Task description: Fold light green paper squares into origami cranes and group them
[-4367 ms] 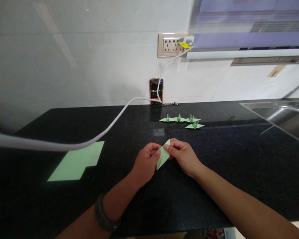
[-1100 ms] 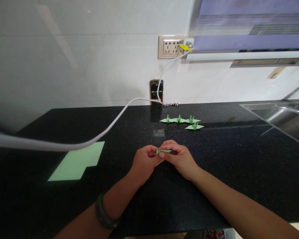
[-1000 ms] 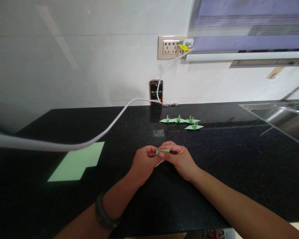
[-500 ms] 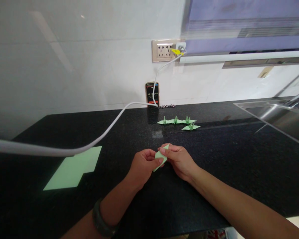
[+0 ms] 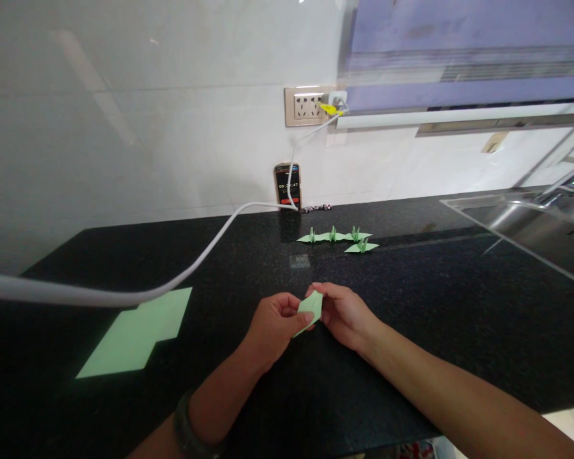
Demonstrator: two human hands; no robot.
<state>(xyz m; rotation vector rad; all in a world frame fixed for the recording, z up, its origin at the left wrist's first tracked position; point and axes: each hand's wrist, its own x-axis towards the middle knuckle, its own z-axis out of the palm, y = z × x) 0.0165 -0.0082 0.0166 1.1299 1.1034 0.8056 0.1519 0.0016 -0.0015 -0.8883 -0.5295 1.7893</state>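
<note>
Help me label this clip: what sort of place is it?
Probably a kitchen: a metal sink set in a dark counter, with sockets on the wall behind.

Left grip (image 5: pixel 273 326) pinching folded green paper (image 5: pixel 309 307); right grip (image 5: pixel 348 317) at its upper corner; four cranes (image 5: pixel 333 236) beyond.

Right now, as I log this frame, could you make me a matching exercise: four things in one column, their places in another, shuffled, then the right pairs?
Things
1. folded green piece
2. phone
3. flat green paper
4. bangle

Places
A. around the left arm
B. upright against the wall
C. in the left hand, with the right hand at its edge
D. lying on the counter, left of both hands

Pairs: 1-C; 2-B; 3-D; 4-A
</note>
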